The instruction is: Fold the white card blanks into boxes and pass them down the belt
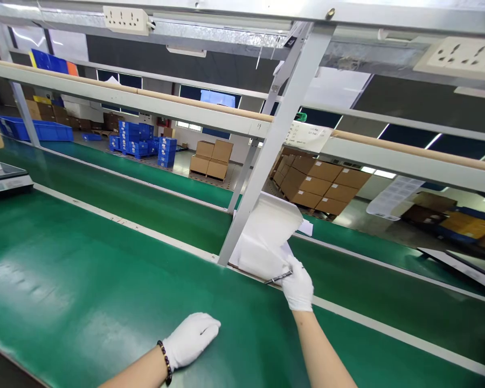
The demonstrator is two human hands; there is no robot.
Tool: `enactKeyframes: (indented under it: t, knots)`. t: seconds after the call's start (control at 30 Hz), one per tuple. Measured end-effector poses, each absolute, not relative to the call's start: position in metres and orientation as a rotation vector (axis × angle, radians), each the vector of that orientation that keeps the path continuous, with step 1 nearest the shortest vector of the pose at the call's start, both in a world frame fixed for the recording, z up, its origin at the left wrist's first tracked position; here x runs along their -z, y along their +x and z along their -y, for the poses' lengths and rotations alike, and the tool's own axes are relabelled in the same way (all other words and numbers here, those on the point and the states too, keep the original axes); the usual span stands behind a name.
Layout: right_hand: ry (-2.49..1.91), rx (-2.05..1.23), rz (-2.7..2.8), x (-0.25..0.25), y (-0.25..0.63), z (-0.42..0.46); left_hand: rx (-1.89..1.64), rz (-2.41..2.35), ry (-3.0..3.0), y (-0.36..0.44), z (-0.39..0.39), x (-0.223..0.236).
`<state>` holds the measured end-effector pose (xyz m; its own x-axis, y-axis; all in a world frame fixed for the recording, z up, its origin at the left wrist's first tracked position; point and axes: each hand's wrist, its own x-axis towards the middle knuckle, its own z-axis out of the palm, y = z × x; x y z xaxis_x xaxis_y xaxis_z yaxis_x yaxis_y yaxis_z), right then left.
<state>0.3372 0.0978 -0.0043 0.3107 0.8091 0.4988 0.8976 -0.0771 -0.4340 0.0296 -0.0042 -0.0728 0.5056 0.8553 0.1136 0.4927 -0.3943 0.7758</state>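
Note:
My right hand (298, 285), in a white glove, is closed around a dark pen (278, 278) that points left. Its fingers are at the near edge of some white sheets (262, 237), which look like paper or thin film; one sheet is lifted and curled at the back. Whether the fingers also pinch a sheet, I cannot make out. My left hand (194, 339), also gloved in white with a beaded bracelet (165, 362) at the wrist, is low over the green worktop (84, 275). Its fingers are together and loosely curled, with nothing visible in them.
A slanted metal post (262, 156) rises just left of the sheets. Beyond the worktop's pale divider strip (145, 231) runs a lower green belt (145, 188). A rail (186, 116) and power strips (126, 20) cross above. At far left sits a scale-like device (8, 180).

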Motion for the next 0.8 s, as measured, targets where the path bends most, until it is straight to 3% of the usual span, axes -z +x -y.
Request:
enactKeyframes:
  t: [0.1,0.3,0.5,0.8]
  knots:
    - [-1.698,0.172,1.266,-0.001,0.32,-0.043,-0.687,-1.092,2.035,0.028,0.004,0.071]
    - [-1.606,-0.218,0.985,0.019,0.285,0.037,-0.705,-1.093,1.959,0.026,0.004,0.063]
    - [-1.648,-0.663,1.044,0.077,0.273,0.022,-0.734,-1.144,1.892,0.026,0.005,0.062]
    - [-1.758,-0.741,1.104,0.068,0.278,0.022,-0.743,-1.206,1.909,0.028,0.003,0.064]
